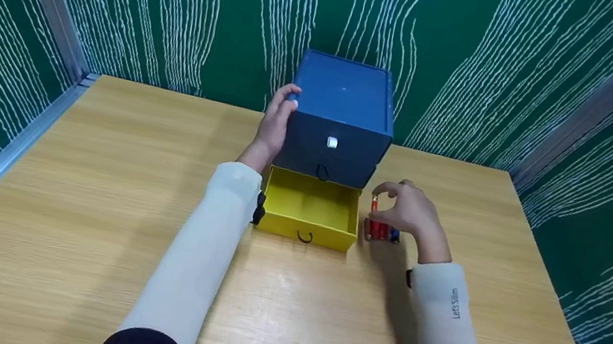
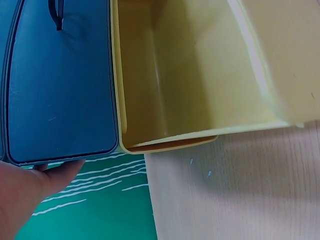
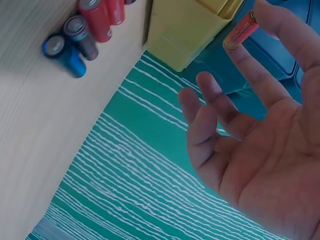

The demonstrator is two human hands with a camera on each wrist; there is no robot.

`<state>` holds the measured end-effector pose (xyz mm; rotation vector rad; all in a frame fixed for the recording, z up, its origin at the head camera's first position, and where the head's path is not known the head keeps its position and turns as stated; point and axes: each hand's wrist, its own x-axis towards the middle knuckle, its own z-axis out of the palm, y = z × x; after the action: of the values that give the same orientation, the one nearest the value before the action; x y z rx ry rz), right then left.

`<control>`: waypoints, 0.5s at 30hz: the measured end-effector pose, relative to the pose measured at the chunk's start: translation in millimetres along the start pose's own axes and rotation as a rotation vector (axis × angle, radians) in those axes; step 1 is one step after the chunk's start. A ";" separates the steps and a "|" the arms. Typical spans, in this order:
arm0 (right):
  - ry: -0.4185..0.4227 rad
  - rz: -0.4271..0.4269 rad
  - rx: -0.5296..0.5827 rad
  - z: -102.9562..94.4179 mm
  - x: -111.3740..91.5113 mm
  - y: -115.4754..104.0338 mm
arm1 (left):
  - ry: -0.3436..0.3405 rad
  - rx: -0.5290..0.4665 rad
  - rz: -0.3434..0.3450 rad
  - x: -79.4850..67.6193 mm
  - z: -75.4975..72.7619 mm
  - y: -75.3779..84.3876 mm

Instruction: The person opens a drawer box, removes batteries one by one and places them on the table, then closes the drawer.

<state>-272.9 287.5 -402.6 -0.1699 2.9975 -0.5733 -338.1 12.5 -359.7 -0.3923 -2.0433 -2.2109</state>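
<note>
My left hand (image 1: 273,122) rests along the left side of a blue drawer unit (image 1: 347,94), fingertips near its top edge. Below the blue drawer, a yellow drawer (image 1: 303,231) is pulled out, and its visible floor is bare. My right hand (image 1: 414,210) is just right of the yellow drawer and pinches a small red battery (image 3: 241,31) by its two ends, between thumb and a finger. The other fingers of that hand are loosely bent. Under it on the table stand several batteries, among them red ones (image 3: 95,20) and a blue one (image 3: 70,57).
The wooden table (image 1: 281,313) reaches back to a green wall (image 1: 233,14) with white wavy lines. The drawer unit stands close to that wall. A white knob (image 1: 332,142) and a black loop (image 1: 322,171) stick out from the blue front.
</note>
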 end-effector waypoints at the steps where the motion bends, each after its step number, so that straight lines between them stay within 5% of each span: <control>1: -0.004 0.008 0.006 -0.1 -0.2 1.6 | -0.002 0.000 -0.003 -0.1 -0.2 0.0; 15: -0.028 0.078 0.004 -0.4 -1.1 29.8 | -0.026 0.064 -0.056 -1.7 -4.1 4.0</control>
<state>-274.6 315.3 -413.3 -0.0604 2.9601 -0.5640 -336.0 7.9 -356.5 -0.3639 -2.1584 -2.1761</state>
